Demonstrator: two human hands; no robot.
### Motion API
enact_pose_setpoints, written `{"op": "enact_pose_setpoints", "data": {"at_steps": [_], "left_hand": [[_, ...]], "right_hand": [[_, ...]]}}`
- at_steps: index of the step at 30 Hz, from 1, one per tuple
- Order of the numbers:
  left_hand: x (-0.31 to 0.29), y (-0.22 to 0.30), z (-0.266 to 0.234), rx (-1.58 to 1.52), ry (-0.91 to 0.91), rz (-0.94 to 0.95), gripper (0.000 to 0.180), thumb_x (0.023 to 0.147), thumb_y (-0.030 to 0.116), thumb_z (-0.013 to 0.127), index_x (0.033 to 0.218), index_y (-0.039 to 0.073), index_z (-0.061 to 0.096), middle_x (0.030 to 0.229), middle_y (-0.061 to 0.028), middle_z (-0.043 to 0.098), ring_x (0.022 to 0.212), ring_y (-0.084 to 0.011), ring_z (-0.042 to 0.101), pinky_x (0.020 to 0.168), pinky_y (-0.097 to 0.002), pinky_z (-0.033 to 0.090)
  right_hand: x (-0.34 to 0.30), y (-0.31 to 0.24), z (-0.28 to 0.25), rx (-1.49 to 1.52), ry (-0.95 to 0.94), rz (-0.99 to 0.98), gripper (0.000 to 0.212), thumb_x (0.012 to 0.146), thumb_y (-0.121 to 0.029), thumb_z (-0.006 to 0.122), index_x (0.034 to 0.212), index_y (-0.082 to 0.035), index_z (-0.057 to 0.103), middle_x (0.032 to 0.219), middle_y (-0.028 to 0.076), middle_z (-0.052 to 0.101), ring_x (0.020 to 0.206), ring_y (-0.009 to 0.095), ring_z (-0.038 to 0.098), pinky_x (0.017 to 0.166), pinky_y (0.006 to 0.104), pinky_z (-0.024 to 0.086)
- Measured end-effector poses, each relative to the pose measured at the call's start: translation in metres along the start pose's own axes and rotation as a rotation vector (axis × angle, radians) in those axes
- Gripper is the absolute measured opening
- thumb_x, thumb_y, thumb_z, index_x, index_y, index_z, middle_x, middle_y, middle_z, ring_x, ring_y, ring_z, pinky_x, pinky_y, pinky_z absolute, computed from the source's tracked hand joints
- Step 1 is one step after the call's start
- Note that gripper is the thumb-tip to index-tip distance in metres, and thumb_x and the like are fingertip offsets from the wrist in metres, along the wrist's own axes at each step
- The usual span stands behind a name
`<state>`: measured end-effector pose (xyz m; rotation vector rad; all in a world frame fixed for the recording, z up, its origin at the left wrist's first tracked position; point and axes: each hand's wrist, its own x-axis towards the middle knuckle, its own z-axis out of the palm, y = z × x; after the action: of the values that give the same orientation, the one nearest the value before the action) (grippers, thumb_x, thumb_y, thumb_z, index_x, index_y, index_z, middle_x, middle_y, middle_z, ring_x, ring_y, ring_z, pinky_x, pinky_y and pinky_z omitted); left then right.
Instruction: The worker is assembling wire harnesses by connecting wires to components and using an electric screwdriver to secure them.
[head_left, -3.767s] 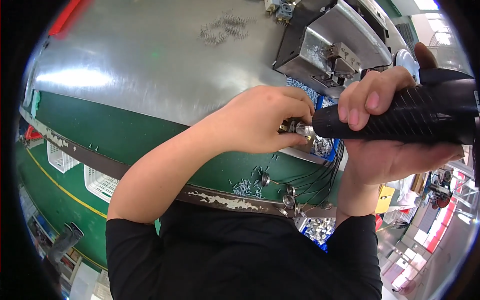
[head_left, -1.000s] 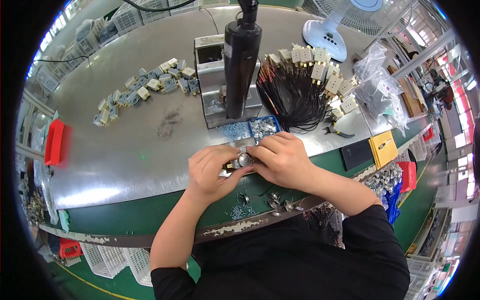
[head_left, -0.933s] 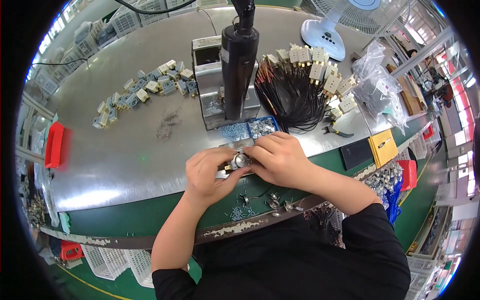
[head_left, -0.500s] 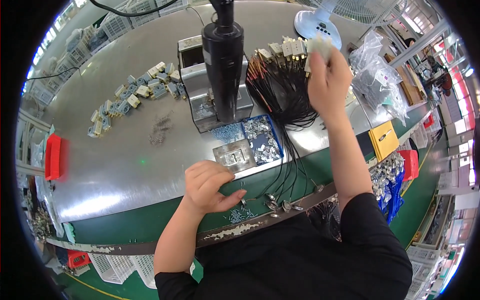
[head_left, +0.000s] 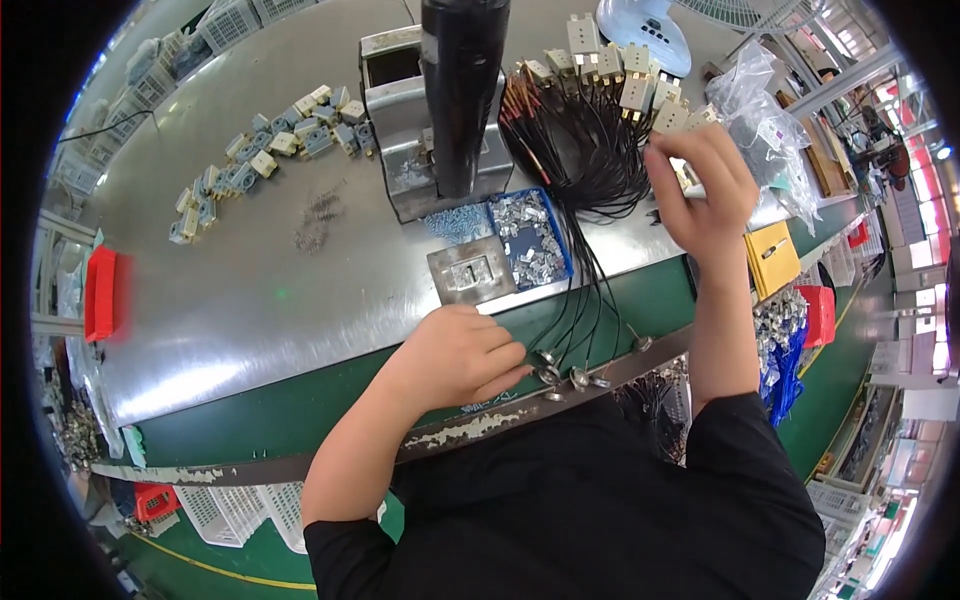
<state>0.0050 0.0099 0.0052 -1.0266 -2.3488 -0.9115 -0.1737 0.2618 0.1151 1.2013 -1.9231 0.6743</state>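
Several cream socket blocks (head_left: 635, 94), heaped at the upper right of the frame on the metal surface (head_left: 345, 290), just above a bundle of black cables (head_left: 590, 170). Looks light and hard-shelled, by judgement, with smooth faces perhaps a little slippery; probably stiff in the body but limp in the cables, so likely to drag or tangle if pulled by the wires. Best taken by two opposite flat sides of one block, clear of the thin brass-coloured tabs (head_left: 630, 115), possibly easy to bend.

Right grip (head_left: 722, 195): right of centre in the frame, beside the lower blocks, fingers curved round toward the thumb, nothing seen pinched; cannot tell whether pressed together at the tips. Left grip (head_left: 460, 355): below centre, near the recessed metal plate (head_left: 472, 270), loosely curled; cannot tell whether holding anything.

Compared with half a second ago: for the right grip, a lower place, without the pale blurred block then at the fingertips; at the heap's top, one block newly showing. For the left grip, a shift rightward, now covering most of the loose screws (head_left: 487, 404)
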Motion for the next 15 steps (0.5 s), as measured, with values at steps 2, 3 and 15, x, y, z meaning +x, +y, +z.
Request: {"op": "enact_pose_setpoints", "data": {"at_steps": [2,3,15], "left_hand": [[0.001,0.006,-0.004,0.019,-0.369,-0.117,0.022,0.080,0.022,0.084,0.082,0.011,0.065,0.071,-0.0044,0.064,0.067,-0.0282,0.066,0.061,-0.0402,0.051],[0.002,0.007,-0.003,0.019,-0.368,-0.110,0.022,0.080,0.022,0.084,0.082,0.011,0.065,0.071,-0.0044,0.064,0.067,-0.0282,0.066,0.061,-0.0402,0.051],[0.016,0.019,-0.048,-0.425,0.194,-0.464,0.021,0.078,0.007,0.086,0.094,0.005,0.073,0.085,-0.0041,0.074,0.072,-0.0114,0.064,0.066,-0.0265,0.049]], "right_hand": [[-0.021,-0.007,-0.024,-0.018,-0.076,0.021,0.010,0.085,0.006,0.077,0.093,0.002,0.072,0.078,0.010,0.068,0.067,0.022,0.064,0.063,0.0297,0.050],[-0.029,-0.011,-0.034,-0.024,-0.074,0.020,0.010,0.085,0.006,0.077,0.093,0.002,0.072,0.078,0.010,0.068,0.067,0.022,0.064,0.063,0.0297,0.050],[-0.056,-0.042,-0.065,0.043,-0.038,0.371,0.002,0.091,0.000,0.075,0.091,0.001,0.073,0.077,0.011,0.067,0.067,0.019,0.064,0.063,0.0297,0.049]]}}
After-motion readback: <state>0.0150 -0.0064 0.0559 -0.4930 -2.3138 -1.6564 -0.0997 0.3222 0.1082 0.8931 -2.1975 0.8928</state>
